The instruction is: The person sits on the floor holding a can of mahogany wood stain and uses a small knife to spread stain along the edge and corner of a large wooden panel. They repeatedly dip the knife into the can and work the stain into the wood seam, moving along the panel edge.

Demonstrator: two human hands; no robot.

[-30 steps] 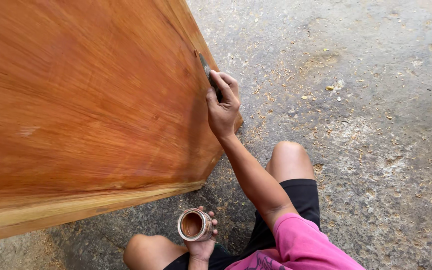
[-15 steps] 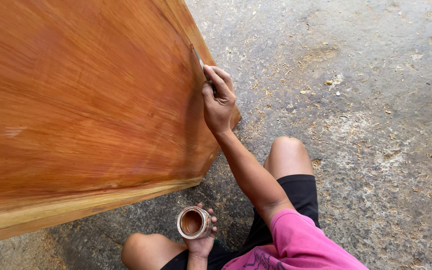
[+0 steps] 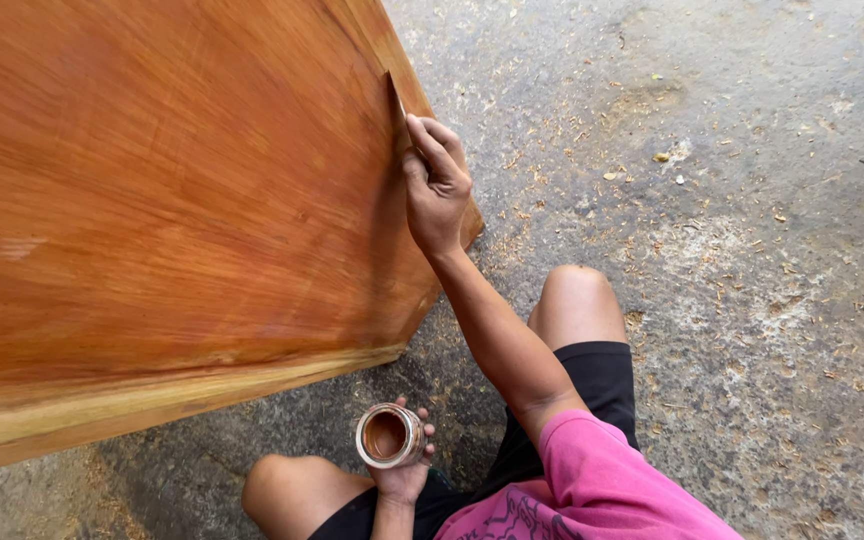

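1. Fingers (image 3: 432,140) of the right hand (image 3: 437,195) are seen in the head view curled tight around the handle of a small brush (image 3: 398,112), which is pinched between thumb and forefinger.
2. Its bristle end is pressed against the right edge of a large reddish-brown wooden slab (image 3: 172,200), near the slab's upper corner.
3. A glossy orange-red face is shown by the slab, with a paler yellowish band along its lower edge; the left and middle of the view are filled by it.
4. The left hand (image 3: 402,470) is closed around a small open tin (image 3: 388,436), held upright low in the view, just below the slab's lower edge and well apart from the brush.
5. Brown liquid is seen inside the tin.
6. Bare knees, black shorts and a pink sleeve (image 3: 592,480) are seen at the bottom.
7. A grey concrete floor (image 3: 752,200), strewn with wood shavings, is seen to the right.
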